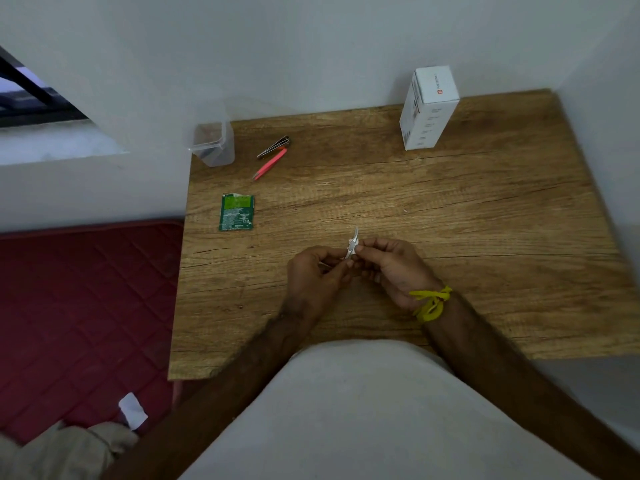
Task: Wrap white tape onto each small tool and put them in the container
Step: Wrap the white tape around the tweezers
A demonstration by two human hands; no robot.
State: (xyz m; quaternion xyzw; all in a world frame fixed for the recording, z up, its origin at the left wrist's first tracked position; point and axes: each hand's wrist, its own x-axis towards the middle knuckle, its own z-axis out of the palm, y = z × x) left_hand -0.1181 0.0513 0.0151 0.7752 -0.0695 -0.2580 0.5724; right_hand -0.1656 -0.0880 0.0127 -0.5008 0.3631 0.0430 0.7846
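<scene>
White-taped small metal tool (pixel 353 243) sits pinched between my left hand (pixel 313 277) and right hand (pixel 393 270), each grip narrow; two untaped tools, steel nail clipper (pixel 273 147) and pink tweezers (pixel 270 164), lie beside one clear plastic container (pixel 212 140).

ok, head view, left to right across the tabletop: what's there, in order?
clear container → green sachet → pink tweezers → left hand → small tool held in both hands → right hand → white box

The table (pixel 450 209) is matt, grained wood. At its far left corner the container (pixel 212 143) is clear smooth plastic; beside it lie shiny metal clippers (pixel 273 147) and pink tweezers (pixel 270 163). Nearer along that edge, a green sachet (pixel 237 213) looks glossy.
</scene>
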